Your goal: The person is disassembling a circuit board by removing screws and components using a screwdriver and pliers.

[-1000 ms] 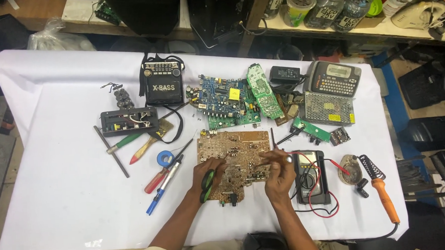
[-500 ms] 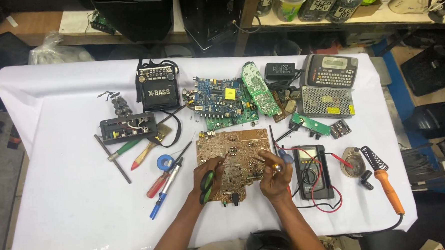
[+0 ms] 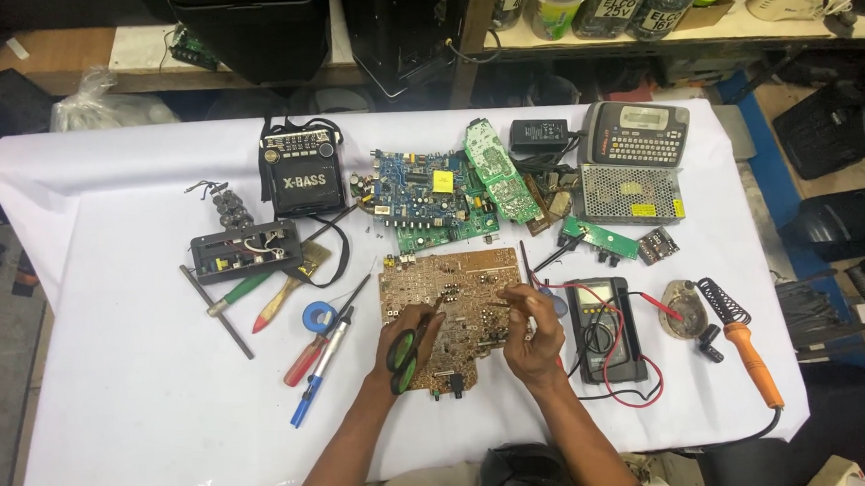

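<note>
Head view looks down on a white-covered worktable [image 3: 119, 402] strewn with electronics, and near its front edge lies the large brown rectangular circuit board [image 3: 452, 310], flat, just left of a black multimeter with red leads [image 3: 603, 328]. Left hand [image 3: 405, 343] is clenched around green-handled cutters [image 3: 404, 356], tips angled onto the board's middle. Right hand [image 3: 532, 334] pinches something thin over the board's right edge; what it is cannot be told. Working well here likely means steadying both wrists on the table and keeping the tips on one joint only.

Four circuit boards [image 3: 450, 310], three screwdrivers [image 3: 306, 360], one multimeter [image 3: 603, 328].
</note>
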